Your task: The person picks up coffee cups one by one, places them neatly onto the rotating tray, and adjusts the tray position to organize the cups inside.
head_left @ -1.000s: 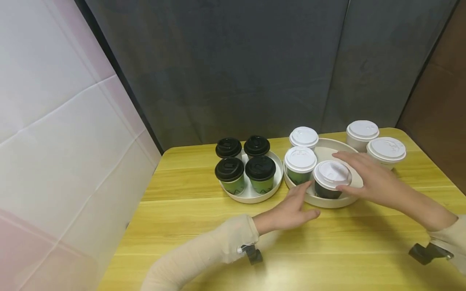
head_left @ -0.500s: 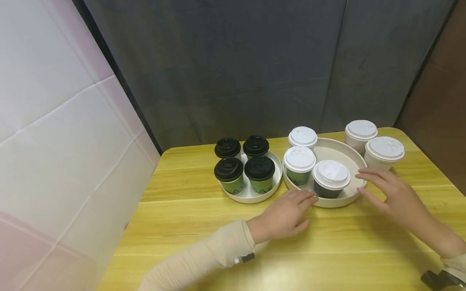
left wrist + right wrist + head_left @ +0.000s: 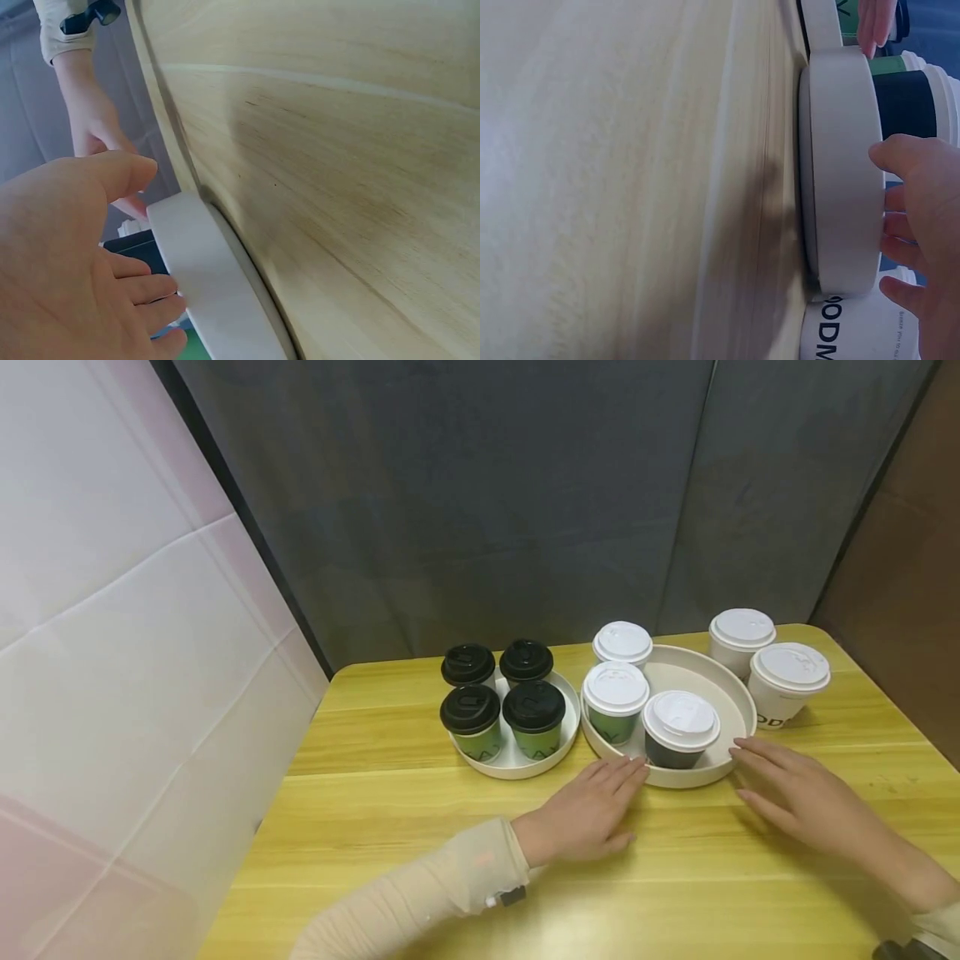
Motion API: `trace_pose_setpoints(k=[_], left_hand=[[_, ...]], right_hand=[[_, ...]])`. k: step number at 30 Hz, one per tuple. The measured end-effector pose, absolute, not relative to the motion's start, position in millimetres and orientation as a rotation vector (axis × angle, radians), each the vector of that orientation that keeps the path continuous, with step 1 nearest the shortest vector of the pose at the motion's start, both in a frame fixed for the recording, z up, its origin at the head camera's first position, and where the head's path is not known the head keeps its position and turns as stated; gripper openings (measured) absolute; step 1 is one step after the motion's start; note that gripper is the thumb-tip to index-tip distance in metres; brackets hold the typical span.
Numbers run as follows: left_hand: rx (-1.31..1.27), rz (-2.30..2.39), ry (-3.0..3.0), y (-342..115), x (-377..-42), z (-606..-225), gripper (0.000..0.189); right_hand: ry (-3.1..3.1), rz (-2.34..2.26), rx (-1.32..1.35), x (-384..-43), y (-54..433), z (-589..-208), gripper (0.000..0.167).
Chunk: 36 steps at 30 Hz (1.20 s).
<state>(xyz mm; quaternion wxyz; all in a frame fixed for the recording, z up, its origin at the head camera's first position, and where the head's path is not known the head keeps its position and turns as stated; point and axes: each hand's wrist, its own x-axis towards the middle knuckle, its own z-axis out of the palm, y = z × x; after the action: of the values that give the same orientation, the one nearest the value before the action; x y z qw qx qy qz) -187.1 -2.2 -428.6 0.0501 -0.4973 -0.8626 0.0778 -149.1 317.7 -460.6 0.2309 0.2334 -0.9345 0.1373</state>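
Note:
In the head view, a round off-white tray (image 3: 693,672) holds a dark cup with a white lid (image 3: 681,720), a green cup with a white lid (image 3: 617,693) and another white-lidded cup (image 3: 622,643) behind them. My left hand (image 3: 583,810) has its straight fingertips at the tray's front left rim. At the front right rim are the extended fingers of my right hand (image 3: 806,793). Neither hand grips a cup. From the right wrist, the tray's side wall (image 3: 845,172) shows with my fingers along its top edge. The left wrist view has my fingertips beside the wall (image 3: 206,277).
Left of this tray stands a smaller round plate (image 3: 517,772) with several black-lidded green cups (image 3: 480,743). Two white cups, a front one (image 3: 783,693) and a rear one (image 3: 738,643), stand on the wooden table (image 3: 390,793) to the right. A dark partition (image 3: 480,510) rises behind.
My right hand has withdrawn from the dark cup to the tray's right rim, down and rightward. The left hand has turned palm-down at the front rim. The cups stay put.

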Motion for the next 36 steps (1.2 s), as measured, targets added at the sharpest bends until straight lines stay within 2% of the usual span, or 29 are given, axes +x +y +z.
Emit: trace_pose_setpoints(k=[15,27,36], left_hand=[[-1.469,0.159,-2.632,-4.7,-190.5,-428.0,0.085],[-1.394,0.176,-2.701,-12.8,-200.6,-429.0,0.086],[-1.292,0.179,-2.725,-18.0,-205.1,-426.1,0.087]], right_hand=[[-2.572,0.362,0.671,-144.3,308.4,-459.3,0.057],[-2.553,0.34,0.725,-137.2,287.2,-455.8,0.068],[-2.629,0.288,0.722,-127.5,264.8,-453.9,0.07]])
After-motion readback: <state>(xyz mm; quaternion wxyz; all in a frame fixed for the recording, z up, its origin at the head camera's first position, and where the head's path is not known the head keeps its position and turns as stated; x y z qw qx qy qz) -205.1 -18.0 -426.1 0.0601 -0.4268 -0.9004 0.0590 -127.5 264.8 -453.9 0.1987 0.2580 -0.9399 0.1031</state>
